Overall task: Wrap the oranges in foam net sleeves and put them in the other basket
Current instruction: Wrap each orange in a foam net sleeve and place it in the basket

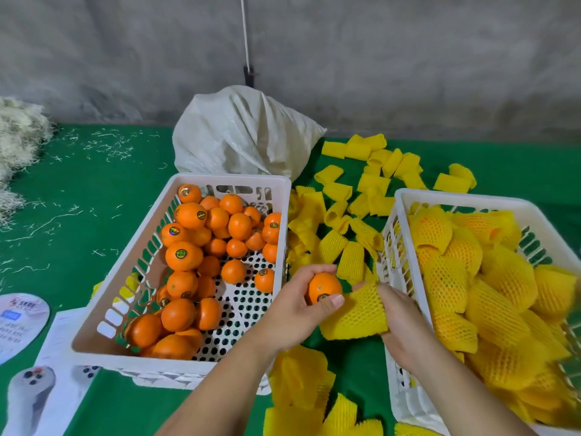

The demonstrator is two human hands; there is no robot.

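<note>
Orange (323,288) gripped by left hand (292,313) beside sleeve (356,314)

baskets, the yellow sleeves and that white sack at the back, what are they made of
Baskets: likely rigid molded plastic, smooth white, with punched round holes and slotted walls.
Yellow sleeves: soft foam net, going by the open stretchy mesh and matte look; the one in the right hand bends freely.
White sack: probably woven plastic, with a faint weave, a slight sheen and stiff creases.

Right basket (405,196) cut off at frame edge; leaflet (19,322) txt unreadable.
</note>
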